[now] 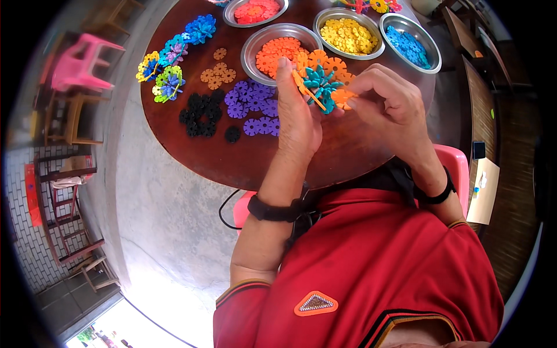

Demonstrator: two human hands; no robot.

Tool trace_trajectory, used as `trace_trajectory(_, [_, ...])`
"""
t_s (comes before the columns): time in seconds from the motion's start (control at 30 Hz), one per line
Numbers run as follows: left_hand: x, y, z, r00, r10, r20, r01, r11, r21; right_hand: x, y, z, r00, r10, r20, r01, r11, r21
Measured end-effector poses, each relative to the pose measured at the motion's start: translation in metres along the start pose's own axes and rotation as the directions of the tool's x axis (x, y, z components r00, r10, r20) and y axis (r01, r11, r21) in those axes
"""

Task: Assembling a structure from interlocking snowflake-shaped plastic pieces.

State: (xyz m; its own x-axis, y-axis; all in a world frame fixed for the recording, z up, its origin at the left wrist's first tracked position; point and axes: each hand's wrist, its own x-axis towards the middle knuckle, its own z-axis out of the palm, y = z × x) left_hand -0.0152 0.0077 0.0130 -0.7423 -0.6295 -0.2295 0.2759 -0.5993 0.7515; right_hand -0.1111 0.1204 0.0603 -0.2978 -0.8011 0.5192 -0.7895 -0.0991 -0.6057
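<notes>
A flower-like assembly of interlocking plastic snowflake discs, teal (321, 82) in the middle with orange petals around it, is held up over the table's near part. My left hand (297, 119) grips its left side, thumb upright along an orange disc. At the right side, my right hand (395, 107) has thumb and fingers closed on an orange disc (343, 98) at the assembly's edge. Whether that disc is fully slotted in is hard to see. Some left fingers are hidden behind the pieces. A bowl of loose orange discs (272, 55) stands just behind my left thumb.
On the brown round table (203, 153) lie purple discs (255, 98), black discs (200, 116) and light orange discs (218, 75). Finished coloured flowers (169, 81) sit at the left edge. Metal bowls hold yellow discs (348, 36), blue discs (408, 47) and red discs (255, 10).
</notes>
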Motion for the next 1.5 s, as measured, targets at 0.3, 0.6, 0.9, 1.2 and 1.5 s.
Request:
trace_trajectory(0.3, [0.002, 0.000, 0.000, 0.996, -0.075, -0.041, 0.071, 0.992, -0.103, -0.001, 0.000, 0.003, 0.998, -0.055, 0.012, 0.056, 0.996, -0.071])
trace_trajectory(0.6, [0.003, -0.003, -0.002, 0.986, -0.111, -0.125, 0.092, 0.985, -0.149, -0.002, 0.002, 0.013, 0.990, -0.137, -0.034, 0.130, 0.979, -0.155])
trace_trajectory(0.9, [0.001, -0.003, 0.001, 0.984, -0.172, -0.037, 0.169, 0.983, -0.066, -0.001, 0.005, 0.004, 0.996, -0.091, 0.002, 0.090, 0.980, -0.176])
trace_trajectory(1.2, [0.003, -0.005, 0.009, 0.987, 0.025, -0.157, -0.041, 0.994, -0.098, -0.010, -0.006, 0.007, 0.987, -0.125, 0.098, 0.144, 0.962, -0.231])
trace_trajectory(1.5, [0.005, -0.020, -0.001, 0.982, 0.182, -0.053, -0.185, 0.853, -0.488, -0.018, 0.002, 0.023, 0.976, -0.183, 0.118, 0.209, 0.940, -0.269])
